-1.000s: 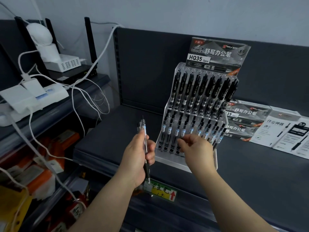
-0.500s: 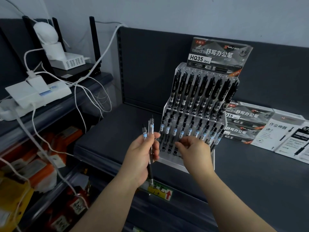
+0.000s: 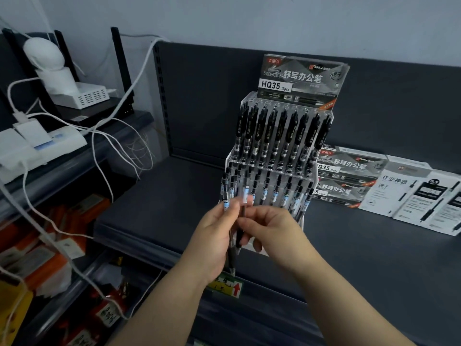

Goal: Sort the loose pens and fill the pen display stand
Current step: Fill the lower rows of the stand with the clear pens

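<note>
A clear tiered pen display stand (image 3: 309,222) sits on the dark shelf, its upper row full of black pens (image 3: 279,136) and its lower row holding slim pens with blue labels (image 3: 275,193). My left hand (image 3: 212,240) grips a small bunch of loose slim pens (image 3: 233,248) upright just in front of the stand's left side. My right hand (image 3: 272,231) is beside it, its fingers pinching one pen of that bunch. The pens' lower tips stick out below my left palm.
Pen boxes (image 3: 346,181) and white pen packs (image 3: 419,198) lie on the shelf (image 3: 162,208) right of the stand. At the left, a lower shelf carries a white power strip (image 3: 42,146), a router and dangling white cables. A price label (image 3: 225,285) sits on the shelf's front edge.
My right hand left the stand's lower row and came left to the bunch in my left hand. My left hand rose and moved right, closer to the stand.
</note>
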Tool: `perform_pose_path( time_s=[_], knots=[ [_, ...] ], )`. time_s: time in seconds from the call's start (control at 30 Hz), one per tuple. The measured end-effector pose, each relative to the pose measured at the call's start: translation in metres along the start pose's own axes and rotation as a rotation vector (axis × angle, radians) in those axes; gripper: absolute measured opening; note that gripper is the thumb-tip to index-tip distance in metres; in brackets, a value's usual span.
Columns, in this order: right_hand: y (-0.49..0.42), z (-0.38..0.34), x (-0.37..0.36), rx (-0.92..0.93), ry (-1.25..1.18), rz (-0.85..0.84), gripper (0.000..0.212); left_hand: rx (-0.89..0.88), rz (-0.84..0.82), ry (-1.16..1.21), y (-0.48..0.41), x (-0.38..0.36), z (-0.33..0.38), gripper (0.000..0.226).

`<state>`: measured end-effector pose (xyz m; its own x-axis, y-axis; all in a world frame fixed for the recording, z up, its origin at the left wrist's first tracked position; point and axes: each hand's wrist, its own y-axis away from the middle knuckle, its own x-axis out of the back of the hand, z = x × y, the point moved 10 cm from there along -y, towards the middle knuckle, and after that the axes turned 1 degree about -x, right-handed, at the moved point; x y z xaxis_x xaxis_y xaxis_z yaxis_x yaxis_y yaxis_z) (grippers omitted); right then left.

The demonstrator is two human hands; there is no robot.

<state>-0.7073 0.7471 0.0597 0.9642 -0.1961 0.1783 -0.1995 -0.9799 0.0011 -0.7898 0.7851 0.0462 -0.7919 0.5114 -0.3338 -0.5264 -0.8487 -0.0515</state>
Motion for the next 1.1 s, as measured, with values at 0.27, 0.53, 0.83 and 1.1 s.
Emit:
perform_pose_path(
  time_s=[0.27,0.53,0.83,1.1],
  knots=[
    [0.0,0.002,0.07,0.045,0.028,0.502,0.009,-0.021,0.177,-0.07,-0.003,0.025,0.003,0.024],
    [-0.012,0.009,0.065,0.053,0.296,0.529,0.018,0.012,0.243,0.026,-0.003,0.032,0.002,0.021],
    [-0.018,0.023,0.05,0.032,0.576,0.44,0.021,-0.002,0.225,0.002,-0.003,0.032,0.005,0.019],
    [-0.023,0.023,0.045,-0.012,0.779,0.378,0.021,-0.039,0.248,-0.02,-0.005,0.036,0.006,0.011]
  ],
)
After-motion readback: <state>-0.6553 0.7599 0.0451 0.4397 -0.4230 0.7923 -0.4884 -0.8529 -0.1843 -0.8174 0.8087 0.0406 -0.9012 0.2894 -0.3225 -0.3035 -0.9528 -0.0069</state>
